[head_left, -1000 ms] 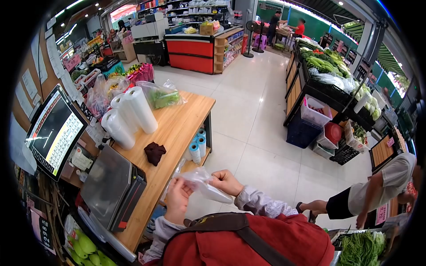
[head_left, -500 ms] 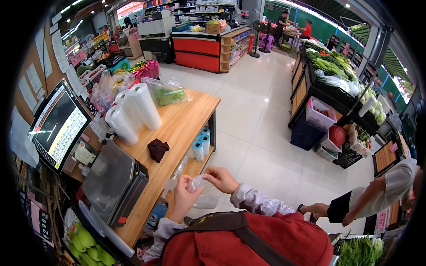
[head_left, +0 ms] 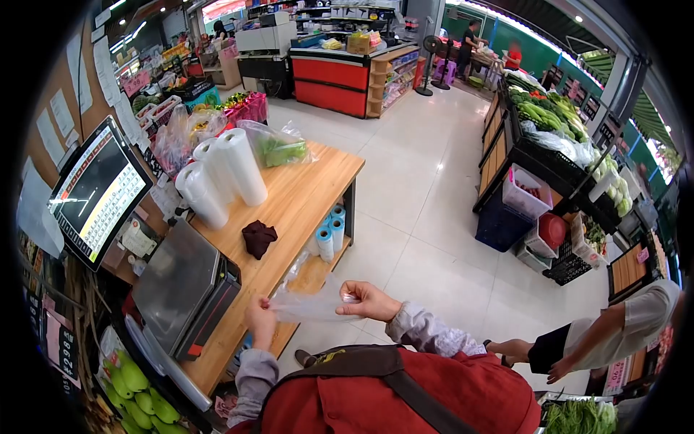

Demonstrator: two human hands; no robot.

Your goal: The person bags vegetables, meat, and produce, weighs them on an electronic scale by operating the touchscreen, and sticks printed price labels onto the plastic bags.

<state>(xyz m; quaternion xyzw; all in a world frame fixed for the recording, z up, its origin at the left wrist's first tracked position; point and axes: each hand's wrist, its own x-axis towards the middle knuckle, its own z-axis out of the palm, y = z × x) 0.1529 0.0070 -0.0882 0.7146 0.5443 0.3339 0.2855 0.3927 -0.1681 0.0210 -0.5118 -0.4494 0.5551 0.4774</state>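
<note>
A clear plastic bag [head_left: 309,307] is stretched between my two hands, in front of my red apron. My left hand [head_left: 261,318] pinches one end of it, close to the front edge of the wooden table [head_left: 278,235]. Fingers and thumb of my right hand [head_left: 369,301] grip the other end, over the floor. On the table, a crumpled dark maroon cloth [head_left: 258,239] lies beyond my left hand. The flat-topped weighing scale [head_left: 177,293] stands to the left of that hand.
Rolls of clear bags [head_left: 238,168] stand at the table's far side beside a bag of green vegetables [head_left: 280,150]. A touchscreen [head_left: 99,194] rises at the left. Green produce [head_left: 134,387] sits below it. A person in a pale shirt [head_left: 627,318] is at right, by vegetable racks [head_left: 506,137].
My hands have moved apart, the left one leftward and the right one slightly right. The bag, bunched between them before, is now drawn out wide.
</note>
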